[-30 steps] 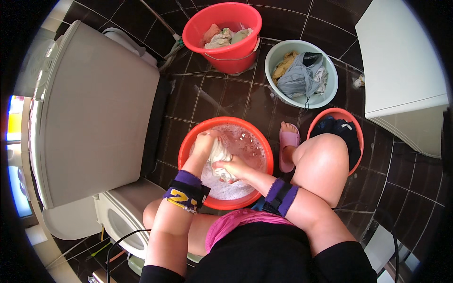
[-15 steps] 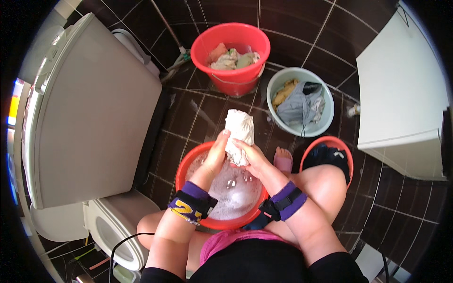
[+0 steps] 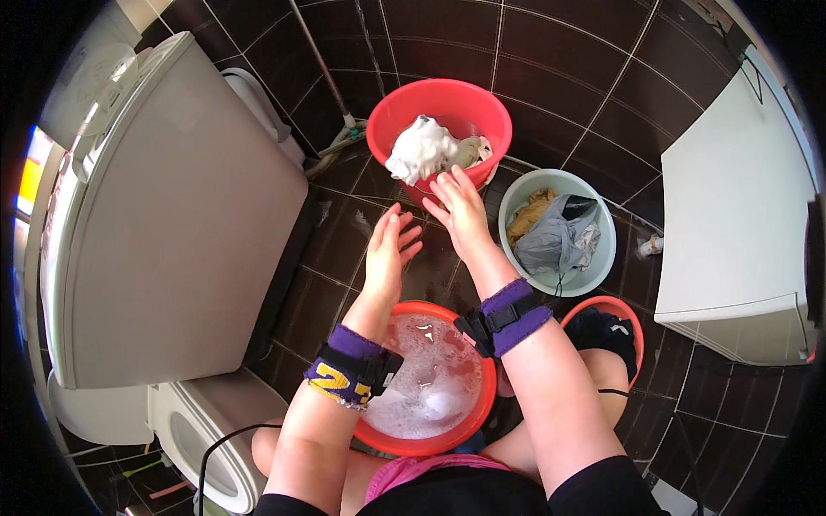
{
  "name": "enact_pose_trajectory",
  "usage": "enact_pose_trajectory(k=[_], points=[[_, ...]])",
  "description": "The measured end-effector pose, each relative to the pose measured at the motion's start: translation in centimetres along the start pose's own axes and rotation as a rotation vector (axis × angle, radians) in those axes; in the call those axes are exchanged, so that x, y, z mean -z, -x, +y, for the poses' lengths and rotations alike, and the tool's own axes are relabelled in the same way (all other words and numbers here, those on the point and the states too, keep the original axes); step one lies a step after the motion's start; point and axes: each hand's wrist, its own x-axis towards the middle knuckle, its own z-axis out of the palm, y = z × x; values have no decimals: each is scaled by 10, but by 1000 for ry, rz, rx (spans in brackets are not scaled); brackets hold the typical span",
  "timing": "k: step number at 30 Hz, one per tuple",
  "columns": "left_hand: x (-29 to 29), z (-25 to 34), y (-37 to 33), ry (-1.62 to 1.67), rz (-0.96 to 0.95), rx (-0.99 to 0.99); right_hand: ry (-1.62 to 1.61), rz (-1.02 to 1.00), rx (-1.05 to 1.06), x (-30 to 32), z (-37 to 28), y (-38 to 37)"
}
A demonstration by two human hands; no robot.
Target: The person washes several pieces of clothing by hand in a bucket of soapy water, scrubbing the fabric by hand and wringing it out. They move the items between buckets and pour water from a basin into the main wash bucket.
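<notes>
A bunched white wet cloth (image 3: 423, 151) is at the near rim of the red bucket (image 3: 440, 95), over other laundry inside it; whether it touches the rim I cannot tell. My right hand (image 3: 458, 211) is just below the bucket, fingers spread and holding nothing. Lower and to the left, my left hand (image 3: 390, 254) hangs in the air with its fingers apart, also bare. Beneath my forearms stands a red-orange basin (image 3: 487, 391) of foamy water, with a pale lump showing through the suds.
Right of the bucket stands a pale blue basin (image 3: 608, 249) of grey and tan clothes. A smaller red basin (image 3: 637, 331) with dark clothes is by my right knee. The toilet (image 3: 185, 430) and a large white appliance (image 3: 172, 224) are left, a white cabinet (image 3: 731, 198) right.
The white cloth has left my hands and moved forward to the red bucket. Both hands have reached forward and opened. The view has shifted slightly.
</notes>
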Motion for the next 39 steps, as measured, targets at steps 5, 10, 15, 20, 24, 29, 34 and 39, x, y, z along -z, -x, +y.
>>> enact_pose_trajectory(k=[5,10,15,20,24,29,34,39], points=[[37,-26,33,-115,-9,74,171,-126,-229,16,28,47],[74,-59,82,-191,-19,123,253,-94,-406,48,63,102],[124,-120,115,-617,-41,88,528,-111,-561,80,103,145],[166,-154,163,-1172,29,132,1415,-347,-443,85,132,192],[187,-184,177,-1297,-127,599,1716,-517,-561,78,143,231],[140,-139,198,-1580,-295,648,1886,-764,-687,92,162,258],[163,-153,212,-1613,-264,570,1872,-776,-657,93,152,259],[178,-121,213,-1388,-152,462,1632,-494,-532,101,118,255]])
